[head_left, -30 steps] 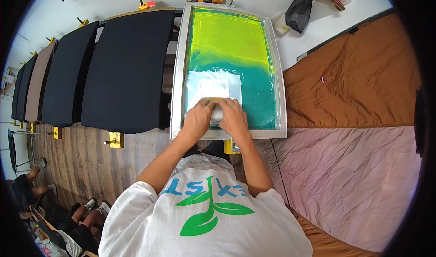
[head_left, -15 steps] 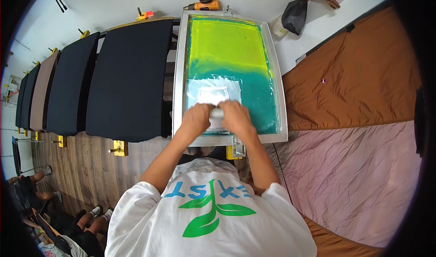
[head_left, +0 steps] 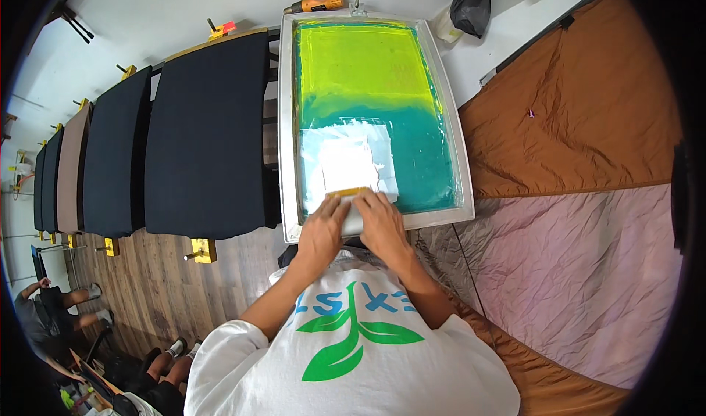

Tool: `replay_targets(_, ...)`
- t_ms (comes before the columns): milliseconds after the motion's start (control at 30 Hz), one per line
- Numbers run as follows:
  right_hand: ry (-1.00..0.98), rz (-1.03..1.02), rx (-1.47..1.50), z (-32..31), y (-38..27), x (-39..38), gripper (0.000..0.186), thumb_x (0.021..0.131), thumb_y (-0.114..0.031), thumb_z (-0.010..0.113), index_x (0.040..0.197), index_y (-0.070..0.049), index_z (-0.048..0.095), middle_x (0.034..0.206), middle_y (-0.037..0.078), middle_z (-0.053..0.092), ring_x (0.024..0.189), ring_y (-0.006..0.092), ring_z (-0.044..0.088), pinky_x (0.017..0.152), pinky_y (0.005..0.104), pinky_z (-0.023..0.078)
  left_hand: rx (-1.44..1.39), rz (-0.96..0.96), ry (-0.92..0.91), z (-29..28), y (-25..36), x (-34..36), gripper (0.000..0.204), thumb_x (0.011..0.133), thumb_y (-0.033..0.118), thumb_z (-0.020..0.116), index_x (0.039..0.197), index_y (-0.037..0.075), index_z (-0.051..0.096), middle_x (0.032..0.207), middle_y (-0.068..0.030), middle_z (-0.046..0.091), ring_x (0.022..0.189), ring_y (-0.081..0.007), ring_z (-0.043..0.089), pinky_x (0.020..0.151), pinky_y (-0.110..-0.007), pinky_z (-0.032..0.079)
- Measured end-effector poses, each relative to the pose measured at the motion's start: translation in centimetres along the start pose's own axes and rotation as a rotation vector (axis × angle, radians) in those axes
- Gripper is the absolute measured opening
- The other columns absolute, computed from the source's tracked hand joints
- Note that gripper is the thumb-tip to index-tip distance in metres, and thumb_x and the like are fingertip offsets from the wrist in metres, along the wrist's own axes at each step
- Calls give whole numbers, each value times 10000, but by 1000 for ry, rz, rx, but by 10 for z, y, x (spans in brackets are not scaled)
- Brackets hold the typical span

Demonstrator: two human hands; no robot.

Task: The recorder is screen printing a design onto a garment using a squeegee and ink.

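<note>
A silver-framed printing screen [head_left: 457, 144] lies before me, its mesh lime green at the far end and teal nearer. In the near left part is a rectangle of white ink [head_left: 346, 162] with pale, glossy borders. My left hand [head_left: 323, 228] and my right hand [head_left: 380, 225] grip a squeegee [head_left: 348, 192] side by side, close to the frame's near edge. Its yellowish blade edge shows beyond my fingertips, facing the white patch. Between my hands part of its pale handle is visible; my fingers hide the rest.
Black fabric-covered boards [head_left: 209, 133] and one brown board [head_left: 72, 170] line up to the left. An orange heat gun [head_left: 318, 3] sits behind the screen. Brown and pinkish cloth [head_left: 573, 122] spreads at the right. People [head_left: 55, 306] sit at the lower left.
Both hands have drawn the squeegee toward me, to the screen's near end. It is tipped so its yellowish edge shows, and more of the white rectangle is uncovered.
</note>
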State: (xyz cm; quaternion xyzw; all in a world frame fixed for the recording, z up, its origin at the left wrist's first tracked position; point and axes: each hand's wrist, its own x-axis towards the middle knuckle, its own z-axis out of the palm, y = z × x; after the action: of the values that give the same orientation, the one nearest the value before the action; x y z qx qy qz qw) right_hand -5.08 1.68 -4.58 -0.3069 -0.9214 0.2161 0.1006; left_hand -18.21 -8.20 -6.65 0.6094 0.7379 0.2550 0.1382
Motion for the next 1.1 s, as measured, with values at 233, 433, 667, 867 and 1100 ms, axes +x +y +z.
replay_targets(233,-196,71,21,-11,-9,-9,381,689,66,614,1064,8,631,1171,137,610,1076,337,575,887,413,511,-62,-96,-242,-33,20,2,451,737,-2,631,1189,-6,632,1162,-189,666,1075,-352,654,901,-407,534)
replay_targets(433,-124,40,-3,-24,-4,30,506,681,97,621,1181,15,616,1226,174,595,1167,356,559,964,411,493,-43,-68,-23,-31,6,35,542,685,-122,601,1203,30,644,1228,-166,653,1051,-359,661,900,-415,550)
replay_targets(667,-41,-11,-7,6,18,63,535,705,100,618,1234,23,598,1283,199,568,1232,374,530,997,419,482,-10,-40,39,-13,-25,63,585,678,-151,583,1236,18,620,1272,-180,625,1193,-358,588,982,-408,509)
replay_targets(867,85,-34,-97,24,23,69,533,712,96,617,1240,20,600,1294,207,563,1240,373,522,966,422,494,-3,-35,83,-1,-36,68,636,661,-175,577,1266,20,603,1312,-188,600,1259,-358,546,1028,-412,479)
replay_targets(1100,-131,8,-4,1,25,82,457,734,76,621,1185,-3,634,1215,163,604,1195,354,558,952,428,496,-160,-148,-58,-25,-20,81,600,678,-179,538,1239,14,627,1298,-202,609,1250,-366,551,994,-414,509)
